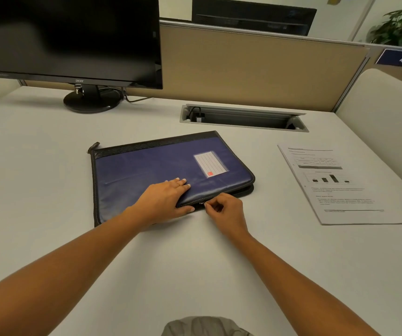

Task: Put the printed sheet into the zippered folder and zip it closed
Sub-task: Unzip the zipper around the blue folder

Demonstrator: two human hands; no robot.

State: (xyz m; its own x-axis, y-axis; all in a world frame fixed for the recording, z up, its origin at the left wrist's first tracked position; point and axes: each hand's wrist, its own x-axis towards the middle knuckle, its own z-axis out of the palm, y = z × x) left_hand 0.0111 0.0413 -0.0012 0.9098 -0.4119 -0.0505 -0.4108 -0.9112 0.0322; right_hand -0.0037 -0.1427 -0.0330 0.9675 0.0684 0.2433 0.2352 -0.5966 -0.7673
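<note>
A dark blue zippered folder with black edging and a white label pocket lies flat in the middle of the desk. My left hand rests flat on its near edge, fingers spread, thumb against the side. My right hand pinches the small metal zipper pull on the folder's near edge, just right of my left thumb. The printed sheet, with a table, a bar chart and text, lies on the desk to the right of the folder, apart from it.
A black monitor on a round stand stands at the back left. A recessed cable tray is set into the desk behind the folder. A beige partition runs along the back, with a plant beyond at the right.
</note>
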